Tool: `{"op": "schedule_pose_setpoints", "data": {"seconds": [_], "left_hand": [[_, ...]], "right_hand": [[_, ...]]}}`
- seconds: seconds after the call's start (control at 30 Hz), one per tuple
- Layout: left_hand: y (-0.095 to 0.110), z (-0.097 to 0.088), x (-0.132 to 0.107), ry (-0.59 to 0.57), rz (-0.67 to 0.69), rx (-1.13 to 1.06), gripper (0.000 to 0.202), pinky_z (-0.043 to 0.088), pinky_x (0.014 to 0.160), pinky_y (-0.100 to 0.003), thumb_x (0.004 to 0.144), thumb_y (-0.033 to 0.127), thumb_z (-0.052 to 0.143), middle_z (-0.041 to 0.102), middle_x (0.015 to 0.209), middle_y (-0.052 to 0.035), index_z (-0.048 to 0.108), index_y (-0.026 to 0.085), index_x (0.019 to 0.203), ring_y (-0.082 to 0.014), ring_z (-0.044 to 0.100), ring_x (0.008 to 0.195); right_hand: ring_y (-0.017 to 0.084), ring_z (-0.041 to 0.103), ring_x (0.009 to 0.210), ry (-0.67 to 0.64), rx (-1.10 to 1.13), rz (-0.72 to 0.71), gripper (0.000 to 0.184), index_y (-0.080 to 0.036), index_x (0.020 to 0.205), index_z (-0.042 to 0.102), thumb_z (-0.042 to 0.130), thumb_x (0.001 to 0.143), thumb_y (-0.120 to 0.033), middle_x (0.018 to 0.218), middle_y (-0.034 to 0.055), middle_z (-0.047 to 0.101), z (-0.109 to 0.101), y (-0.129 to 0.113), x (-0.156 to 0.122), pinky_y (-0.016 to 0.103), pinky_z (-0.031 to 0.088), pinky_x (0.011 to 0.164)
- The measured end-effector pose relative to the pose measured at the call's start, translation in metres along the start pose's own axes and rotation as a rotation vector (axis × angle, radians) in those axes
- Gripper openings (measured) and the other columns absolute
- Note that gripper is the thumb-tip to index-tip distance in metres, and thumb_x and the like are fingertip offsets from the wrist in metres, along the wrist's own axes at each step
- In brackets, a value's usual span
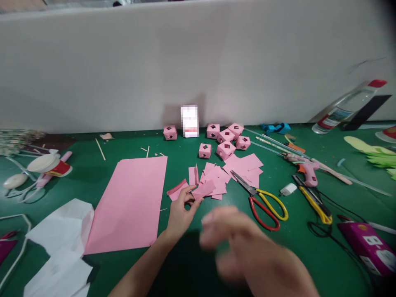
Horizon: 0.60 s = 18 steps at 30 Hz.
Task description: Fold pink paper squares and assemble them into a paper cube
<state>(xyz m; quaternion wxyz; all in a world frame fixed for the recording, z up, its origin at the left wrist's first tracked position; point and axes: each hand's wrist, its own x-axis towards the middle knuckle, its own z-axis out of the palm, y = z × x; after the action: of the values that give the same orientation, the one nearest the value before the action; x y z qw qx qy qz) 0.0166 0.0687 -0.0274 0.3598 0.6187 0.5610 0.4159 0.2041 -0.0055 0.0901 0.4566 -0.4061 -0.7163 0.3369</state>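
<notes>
My left hand (182, 211) is closed, its fingertips pinching a small pink paper piece (205, 189). Another pink strip with a folded edge (177, 190) lies just beyond its knuckles. Past the fingertips spreads a pile of cut pink paper pieces (218, 181). My right hand (238, 241) is raised close to the camera and smeared by motion, so I cannot make out whether it holds anything. Scissors with one red and one yellow handle (256, 197) lie beyond it, blades on the pink pieces. Several folded pink paper boxes with diamond-shaped holes (226, 149) stand near the wall.
A large pink sheet (131, 202) lies left of my hands, beside white paper (63, 231). To the right are a pink glue gun (307, 170), a yellow utility knife (315, 202), a purple box (366, 245) and a tilted bottle (343, 109). A paper cup (51, 165) stands left.
</notes>
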Motion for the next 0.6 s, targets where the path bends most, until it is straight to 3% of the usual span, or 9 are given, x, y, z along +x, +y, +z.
{"op": "schedule_pose_setpoints", "data": {"seconds": [0.07, 0.13, 0.2, 0.27, 0.33, 0.4, 0.6], "left_hand": [[0.000, 0.000, 0.001, 0.002, -0.025, -0.032, 0.031, 0.052, 0.070, -0.027, 0.086, 0.035, 0.064, 0.072, 0.077, -0.0007, 0.060, 0.019, 0.113, -0.0168, 0.069, 0.073], [0.000, -0.001, 0.002, -0.001, -0.046, -0.086, 0.027, 0.053, 0.070, -0.027, 0.084, 0.035, 0.066, 0.072, 0.077, -0.0008, 0.061, 0.019, 0.105, -0.0173, 0.070, 0.074], [0.001, -0.003, 0.004, -0.010, -0.060, -0.148, 0.029, 0.053, 0.070, -0.026, 0.083, 0.035, 0.069, 0.073, 0.076, -0.0007, 0.060, 0.018, 0.105, -0.0171, 0.070, 0.073], [0.002, -0.004, 0.006, -0.032, -0.073, -0.192, 0.035, 0.053, 0.070, -0.026, 0.081, 0.033, 0.070, 0.074, 0.078, -0.0012, 0.059, 0.018, 0.111, -0.0168, 0.071, 0.074], [0.002, -0.005, 0.007, -0.055, -0.085, -0.202, 0.039, 0.053, 0.071, -0.026, 0.082, 0.032, 0.070, 0.074, 0.079, -0.0013, 0.057, 0.018, 0.116, -0.0165, 0.070, 0.074], [0.002, -0.006, 0.007, -0.086, -0.084, -0.189, 0.036, 0.053, 0.072, -0.026, 0.083, 0.032, 0.068, 0.073, 0.082, -0.0017, 0.058, 0.018, 0.115, -0.0164, 0.070, 0.077], [-0.001, -0.005, 0.007, -0.141, -0.078, -0.151, 0.025, 0.053, 0.077, -0.027, 0.084, 0.033, 0.066, 0.070, 0.099, -0.0047, 0.063, 0.018, 0.104, -0.0176, 0.068, 0.088]], "right_hand": [[0.029, 0.056, 0.119, 0.177, 0.104, 0.085, 0.030, -0.036, 0.120, 0.059, 0.045, 0.096, -0.046, 0.120, 0.0076, 0.063, 0.013, 0.032, 0.027, 0.049, 0.048, 0.100], [0.027, 0.052, 0.123, 0.323, 0.083, 0.153, 0.038, -0.029, 0.131, 0.049, 0.052, 0.094, -0.038, 0.135, 0.0105, 0.053, 0.029, 0.070, 0.042, 0.045, 0.048, 0.099], [0.025, 0.055, 0.115, 0.305, 0.045, 0.203, 0.055, -0.023, 0.135, 0.044, 0.064, 0.086, -0.037, 0.134, 0.0140, 0.052, 0.043, 0.105, 0.043, 0.041, 0.050, 0.094], [0.020, 0.062, 0.089, 0.224, 0.073, 0.271, 0.055, -0.019, 0.131, 0.047, 0.068, 0.083, -0.035, 0.116, 0.0123, 0.062, 0.052, 0.128, 0.038, 0.034, 0.053, 0.079], [0.015, 0.056, 0.066, 0.118, 0.091, 0.301, 0.031, -0.017, 0.109, 0.060, 0.066, 0.085, -0.035, 0.082, 0.0036, 0.065, 0.056, 0.139, 0.033, 0.028, 0.049, 0.063], [0.012, 0.051, 0.058, 0.054, 0.107, 0.314, 0.017, -0.017, 0.090, 0.065, 0.062, 0.088, -0.034, 0.068, 0.0001, 0.061, 0.056, 0.140, 0.032, 0.025, 0.043, 0.056], [0.012, 0.049, 0.057, 0.016, 0.142, 0.320, 0.016, -0.017, 0.086, 0.069, 0.063, 0.086, -0.031, 0.067, -0.0005, 0.060, 0.051, 0.136, 0.036, 0.023, 0.040, 0.054]]}}
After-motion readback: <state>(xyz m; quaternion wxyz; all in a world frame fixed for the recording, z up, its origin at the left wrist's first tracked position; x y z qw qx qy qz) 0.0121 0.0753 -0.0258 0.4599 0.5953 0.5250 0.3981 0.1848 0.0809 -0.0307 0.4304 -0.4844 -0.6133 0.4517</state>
